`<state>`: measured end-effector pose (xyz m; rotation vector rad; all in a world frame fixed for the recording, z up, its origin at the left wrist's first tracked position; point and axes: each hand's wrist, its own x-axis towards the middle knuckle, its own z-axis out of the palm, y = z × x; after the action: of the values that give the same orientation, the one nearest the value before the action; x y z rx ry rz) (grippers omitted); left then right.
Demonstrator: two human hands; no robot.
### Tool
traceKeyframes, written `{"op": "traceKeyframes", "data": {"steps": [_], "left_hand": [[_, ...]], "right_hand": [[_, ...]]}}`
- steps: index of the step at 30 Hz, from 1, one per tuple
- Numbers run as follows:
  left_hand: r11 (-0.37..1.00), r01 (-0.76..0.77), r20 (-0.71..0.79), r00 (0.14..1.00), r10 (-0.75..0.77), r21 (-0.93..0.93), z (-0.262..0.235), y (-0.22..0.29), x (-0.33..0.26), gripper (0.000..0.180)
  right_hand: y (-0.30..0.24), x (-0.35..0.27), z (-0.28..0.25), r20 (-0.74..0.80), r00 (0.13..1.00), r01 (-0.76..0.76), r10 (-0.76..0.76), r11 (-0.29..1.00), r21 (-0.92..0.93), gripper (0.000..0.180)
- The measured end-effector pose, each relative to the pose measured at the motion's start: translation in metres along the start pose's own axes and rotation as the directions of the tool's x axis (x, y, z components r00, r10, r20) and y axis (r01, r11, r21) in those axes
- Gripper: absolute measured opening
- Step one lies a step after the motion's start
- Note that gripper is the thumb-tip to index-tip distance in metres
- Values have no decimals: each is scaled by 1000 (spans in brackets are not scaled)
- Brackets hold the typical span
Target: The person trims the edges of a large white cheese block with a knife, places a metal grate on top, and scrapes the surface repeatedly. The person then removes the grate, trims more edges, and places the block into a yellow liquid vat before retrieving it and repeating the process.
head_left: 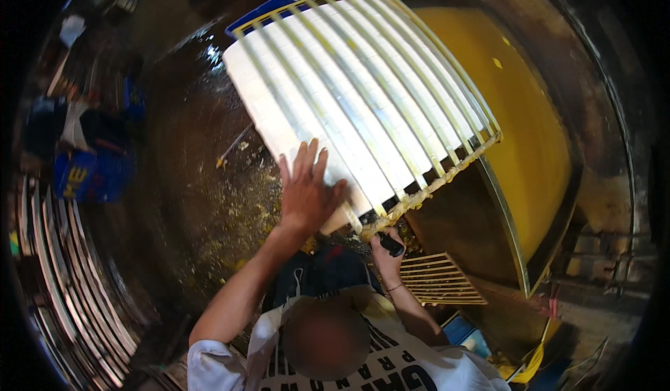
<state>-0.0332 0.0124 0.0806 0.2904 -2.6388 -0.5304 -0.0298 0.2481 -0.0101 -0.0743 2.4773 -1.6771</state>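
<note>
A wide slatted rack (391,129) lies tilted over rows of white blocks (269,91) that sit edge to edge like a scored slab. My left hand (307,192) rests on the near left corner of the white blocks, its fingers stretched and spread. Just below the rack's near corner, my right hand (386,255) is closed around a black handle (392,244); what the handle belongs to is hidden. A lumpy yellowish crust (419,197) coats the rack's near right edge, close above my right hand.
At the right stands a large vat of yellow liquid (520,112) with a raised rim (513,227). A smaller slatted rack (440,279) lies beside my right forearm. Long slatted boards (77,279) are stacked at the left, near a blue crate (94,174). The floor (223,230) is wet and littered with yellow scraps.
</note>
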Motion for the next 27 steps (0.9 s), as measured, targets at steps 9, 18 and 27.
{"op": "traceKeyframes", "data": {"steps": [9,18,27], "left_hand": [[981,-137,-117,986,121,-138,3,-104,165,51],[981,176,181,965,-189,86,17,-278,356,73],[697,435,761,599,249,-570,-145,-175,360,45]], "right_hand": [[48,-2,34,271,959,-25,79,980,-198,22],[-98,49,24,-293,766,-176,572,625,761,39],[-70,-50,6,-686,574,-55,448,857,513,41]]}}
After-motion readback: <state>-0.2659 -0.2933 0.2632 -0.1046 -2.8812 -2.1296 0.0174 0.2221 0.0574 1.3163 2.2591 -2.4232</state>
